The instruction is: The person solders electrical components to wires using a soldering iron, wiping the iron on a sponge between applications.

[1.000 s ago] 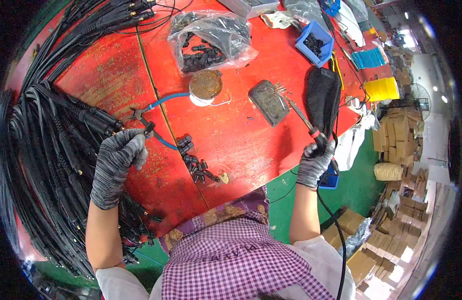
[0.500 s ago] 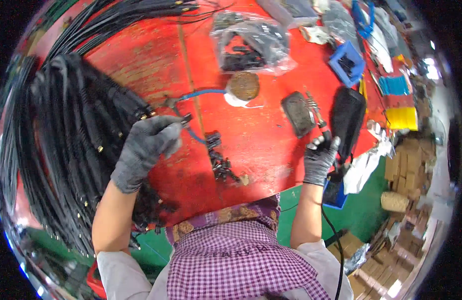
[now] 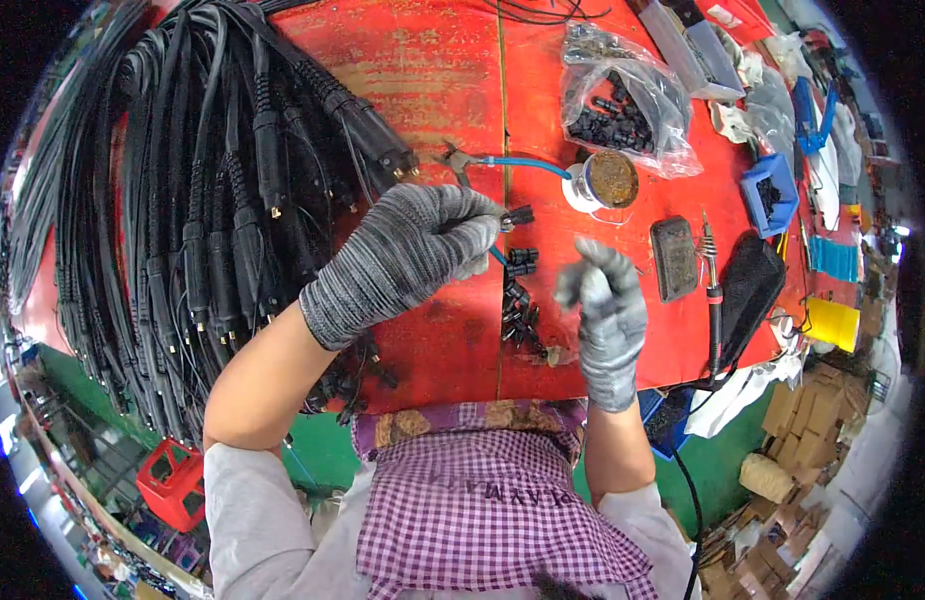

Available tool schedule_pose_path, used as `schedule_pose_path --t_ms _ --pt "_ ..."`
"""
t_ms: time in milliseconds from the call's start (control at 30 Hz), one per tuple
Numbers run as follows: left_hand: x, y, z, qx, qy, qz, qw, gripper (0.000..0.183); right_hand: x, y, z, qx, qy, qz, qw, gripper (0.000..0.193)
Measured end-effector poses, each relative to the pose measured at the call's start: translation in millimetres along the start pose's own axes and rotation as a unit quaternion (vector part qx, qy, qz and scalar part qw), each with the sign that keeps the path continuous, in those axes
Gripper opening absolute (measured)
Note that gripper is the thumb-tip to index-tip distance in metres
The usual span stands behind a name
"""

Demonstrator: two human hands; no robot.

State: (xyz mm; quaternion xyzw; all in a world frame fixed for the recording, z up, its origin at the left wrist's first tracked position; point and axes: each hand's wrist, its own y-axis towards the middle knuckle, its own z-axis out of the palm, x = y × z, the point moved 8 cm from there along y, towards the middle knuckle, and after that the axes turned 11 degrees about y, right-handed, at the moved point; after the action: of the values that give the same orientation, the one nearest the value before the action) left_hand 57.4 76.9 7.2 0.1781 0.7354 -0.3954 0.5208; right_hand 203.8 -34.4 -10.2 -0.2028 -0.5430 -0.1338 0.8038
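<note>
Head: black connector (image 3: 520,216) (in left hand (image 3: 408,245)).

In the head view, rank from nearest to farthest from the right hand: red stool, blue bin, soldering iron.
1. Soldering iron: just right of the right hand.
2. Blue bin: upper right.
3. Red stool: lower left.

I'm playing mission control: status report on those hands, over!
Left hand: pinching small black part. Right hand: blurred, no held thing visible. Nearby: blue-handled pliers, partly hidden behind left hand; loose black connectors between hands.
</note>
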Motion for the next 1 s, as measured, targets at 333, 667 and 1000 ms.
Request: schedule_pose_path --t_ms 333,667,1000 --pt "-1.4 -2.5 -2.9 0.004 0.109 0.084 0.99 0.02 7.2 28.1 60.8 0.066 -0.128 -0.016 0.989 0.023" --pt "-10.0 -0.6 -1.8 0.067 0.276 0.222 0.933 0.023 -1.5 32.6 46.7 0.061 -0.109 0.023 0.992 0.018" --pt "-8.7 1.1 3.9 0.07 0.188 0.176 0.964 0.022 -2.8 28.8 40.3 0.049 -0.057 0.071 0.995 0.017"
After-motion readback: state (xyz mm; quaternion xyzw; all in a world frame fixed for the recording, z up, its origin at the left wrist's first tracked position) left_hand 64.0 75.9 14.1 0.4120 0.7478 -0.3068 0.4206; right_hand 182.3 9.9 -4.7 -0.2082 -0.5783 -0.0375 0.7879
